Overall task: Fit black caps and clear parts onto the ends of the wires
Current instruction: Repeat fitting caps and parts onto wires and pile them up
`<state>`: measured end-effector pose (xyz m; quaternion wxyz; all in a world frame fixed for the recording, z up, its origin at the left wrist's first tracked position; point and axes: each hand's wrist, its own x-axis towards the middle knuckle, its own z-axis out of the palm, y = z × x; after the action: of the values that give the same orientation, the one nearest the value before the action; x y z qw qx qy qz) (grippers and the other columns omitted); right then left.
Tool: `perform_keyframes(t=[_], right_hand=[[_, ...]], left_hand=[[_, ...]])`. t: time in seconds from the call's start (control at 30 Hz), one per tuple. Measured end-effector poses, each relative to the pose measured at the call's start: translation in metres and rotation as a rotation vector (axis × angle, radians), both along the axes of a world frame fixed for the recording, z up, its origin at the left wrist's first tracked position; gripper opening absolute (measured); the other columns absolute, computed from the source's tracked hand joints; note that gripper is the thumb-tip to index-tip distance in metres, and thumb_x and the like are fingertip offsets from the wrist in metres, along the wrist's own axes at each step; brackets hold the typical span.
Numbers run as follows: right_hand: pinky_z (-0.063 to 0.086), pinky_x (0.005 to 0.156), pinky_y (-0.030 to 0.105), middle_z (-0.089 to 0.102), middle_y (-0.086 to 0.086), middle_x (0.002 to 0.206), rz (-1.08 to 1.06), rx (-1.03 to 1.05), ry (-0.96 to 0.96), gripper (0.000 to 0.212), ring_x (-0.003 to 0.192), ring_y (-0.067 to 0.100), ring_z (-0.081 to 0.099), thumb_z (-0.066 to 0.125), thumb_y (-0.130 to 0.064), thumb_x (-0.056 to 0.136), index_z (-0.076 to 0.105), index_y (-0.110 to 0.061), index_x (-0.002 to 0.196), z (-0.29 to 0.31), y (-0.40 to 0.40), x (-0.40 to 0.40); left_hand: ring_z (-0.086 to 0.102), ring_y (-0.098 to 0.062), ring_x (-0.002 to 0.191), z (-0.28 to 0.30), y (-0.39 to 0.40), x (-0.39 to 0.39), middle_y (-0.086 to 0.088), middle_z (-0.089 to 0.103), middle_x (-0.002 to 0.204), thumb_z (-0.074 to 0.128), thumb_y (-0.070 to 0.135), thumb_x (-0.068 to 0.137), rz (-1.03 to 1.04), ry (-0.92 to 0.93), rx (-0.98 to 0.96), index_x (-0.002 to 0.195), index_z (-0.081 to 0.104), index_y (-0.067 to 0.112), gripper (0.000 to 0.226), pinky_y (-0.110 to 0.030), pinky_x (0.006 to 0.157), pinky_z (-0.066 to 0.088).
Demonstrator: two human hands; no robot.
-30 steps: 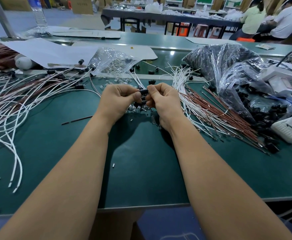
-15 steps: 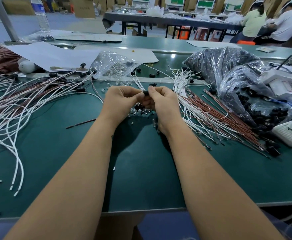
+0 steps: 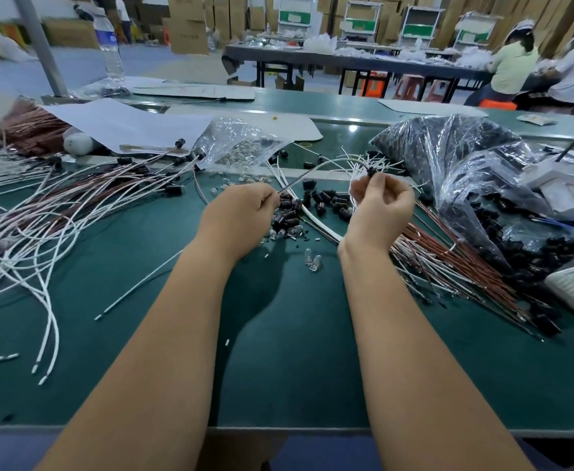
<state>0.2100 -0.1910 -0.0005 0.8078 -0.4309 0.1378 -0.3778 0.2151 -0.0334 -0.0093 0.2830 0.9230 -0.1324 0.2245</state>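
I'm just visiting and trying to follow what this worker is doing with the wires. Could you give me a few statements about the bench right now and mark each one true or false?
1. The right hand pinches a black cap on a wire. True.
2. The left hand lies flat and empty on the table. False: its fingers are curled around the same wire, lifted off the table.
3. Loose black caps lie on the table between the hands. True.
4. The water bottle stands at the far right. False: it stands at the far left.
5. Two clear parts lie near the right wrist. True.
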Motion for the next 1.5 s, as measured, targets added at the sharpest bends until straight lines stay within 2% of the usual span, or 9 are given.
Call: perform_keyframes(t=[0.23,0.37,0.5,0.63,0.77,0.9,0.97,1.13,1.5], right_hand=[[0.057,0.077,0.034,0.068,0.000,0.077,0.260,-0.536,0.166,0.016,0.074,0.015,0.069,0.051,-0.011,0.098,0.048,-0.017,0.112,-0.007,0.017,-0.002],[0.052,0.061,0.023,0.066,-0.003,0.074,0.278,-0.665,0.203,0.021,0.065,0.011,0.064,0.051,-0.012,0.096,0.049,-0.020,0.116,-0.010,0.020,-0.001],[0.050,0.064,0.034,0.063,-0.001,0.081,0.241,-0.865,0.264,0.014,0.073,0.019,0.063,0.050,-0.013,0.095,0.053,-0.023,0.106,-0.013,0.021,0.002],[0.038,0.066,0.027,0.058,-0.010,0.080,0.159,-1.112,0.321,0.016,0.075,0.015,0.055,0.048,-0.014,0.095,0.060,-0.016,0.105,-0.015,0.022,0.002],[0.030,0.055,0.028,0.059,0.000,0.084,0.081,-1.327,0.428,0.017,0.075,0.022,0.052,0.041,-0.019,0.097,0.057,-0.016,0.094,-0.010,0.019,0.000],[0.026,0.053,0.028,0.045,0.000,0.076,0.042,-1.634,0.661,0.029,0.071,0.024,0.045,0.031,-0.042,0.099,0.047,-0.018,0.096,-0.002,0.018,-0.008],[0.032,0.064,0.034,0.049,0.005,0.087,0.140,-1.638,0.782,0.033,0.080,0.027,0.044,0.033,-0.047,0.094,0.045,-0.018,0.101,0.000,0.019,-0.011],[0.034,0.075,0.037,0.048,0.009,0.125,0.356,-1.745,0.763,0.036,0.112,0.032,0.053,0.046,-0.032,0.087,0.045,-0.014,0.117,-0.006,0.025,-0.008],[0.037,0.071,0.027,0.066,-0.005,0.095,0.295,-1.293,0.536,0.007,0.091,0.018,0.060,0.061,-0.031,0.089,0.060,-0.026,0.093,-0.022,0.019,0.010]], left_hand=[[0.049,-0.027,0.065,0.040,0.038,0.004,-0.010,0.064,0.076,0.045,0.021,0.099,0.322,-0.218,-0.108,0.095,0.069,0.008,0.027,-0.030,0.054,0.029],[0.057,-0.042,0.089,0.059,0.090,0.018,-0.022,0.067,0.093,0.040,0.020,0.097,0.534,-0.314,-0.056,0.098,0.068,0.005,0.031,-0.042,0.075,0.044],[0.052,-0.046,0.109,0.036,0.124,0.029,-0.027,0.059,0.113,0.042,0.020,0.097,0.645,0.066,0.108,0.107,0.065,0.003,0.030,-0.046,0.083,0.044],[0.035,-0.039,0.126,0.009,0.121,0.028,-0.023,0.046,0.134,0.048,0.011,0.086,0.776,0.325,0.344,0.117,0.059,0.007,0.033,-0.049,0.102,0.030],[0.035,-0.035,0.122,0.005,0.090,0.033,-0.015,0.048,0.133,0.052,0.014,0.083,0.613,0.024,0.291,0.123,0.060,0.016,0.040,-0.047,0.097,0.029],[0.057,-0.025,0.095,0.006,0.033,0.030,-0.006,0.067,0.112,0.050,0.015,0.090,0.179,0.051,-0.010,0.111,0.069,0.020,0.029,-0.041,0.086,0.050],[0.061,-0.024,0.095,-0.001,0.008,0.024,-0.005,0.069,0.108,0.051,0.013,0.089,0.048,0.129,-0.182,0.110,0.070,0.018,0.028,-0.041,0.088,0.052],[0.054,-0.028,0.111,-0.016,-0.008,0.025,-0.009,0.063,0.114,0.058,0.018,0.084,-0.031,0.180,-0.100,0.113,0.070,0.020,0.031,-0.039,0.097,0.044],[0.060,-0.015,0.104,-0.014,0.004,0.021,0.002,0.069,0.105,0.063,0.014,0.081,-0.091,0.139,-0.216,0.110,0.071,0.021,0.031,-0.033,0.096,0.046]])
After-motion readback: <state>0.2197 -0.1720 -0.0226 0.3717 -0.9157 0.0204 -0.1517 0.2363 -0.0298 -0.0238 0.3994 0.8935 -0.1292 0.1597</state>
